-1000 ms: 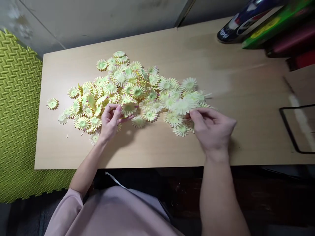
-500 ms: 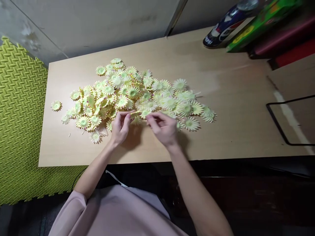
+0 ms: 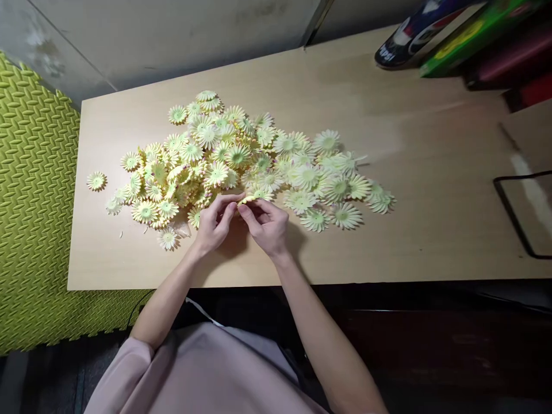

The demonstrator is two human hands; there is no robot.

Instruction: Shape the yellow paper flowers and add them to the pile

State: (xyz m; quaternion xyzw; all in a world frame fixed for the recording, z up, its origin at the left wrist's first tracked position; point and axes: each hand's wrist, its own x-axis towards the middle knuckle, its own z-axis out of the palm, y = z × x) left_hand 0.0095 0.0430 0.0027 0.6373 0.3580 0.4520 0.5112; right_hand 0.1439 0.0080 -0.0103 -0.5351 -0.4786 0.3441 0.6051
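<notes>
Both hands meet over the near edge of a wide pile of pale yellow-green artificial flower heads (image 3: pixel 218 172). Between them is one yellow flower head (image 3: pixel 246 200), seen nearly edge-on. My left hand (image 3: pixel 217 223) pinches its left side between thumb and fingers. From the other side my right hand (image 3: pixel 268 226) closes on it, thumb and fingertips together. The fingers partly cover this flower head. Looser flower heads, such as a pale flower head (image 3: pixel 314 219), lie to the right of my right hand.
The pile rests on a light wooden table (image 3: pixel 366 247). A Pepsi bottle (image 3: pixel 399 46) and a green box (image 3: pixel 466 43) stand at the back right. A black metal frame (image 3: pixel 509 221) lies at the right. Yellow-green foam matting (image 3: pixel 37 201) borders the left side.
My right hand has moved left, up against my left hand, and now grips the yellow flower head too. My left hand has stayed nearly in place. The view has shifted slightly.
</notes>
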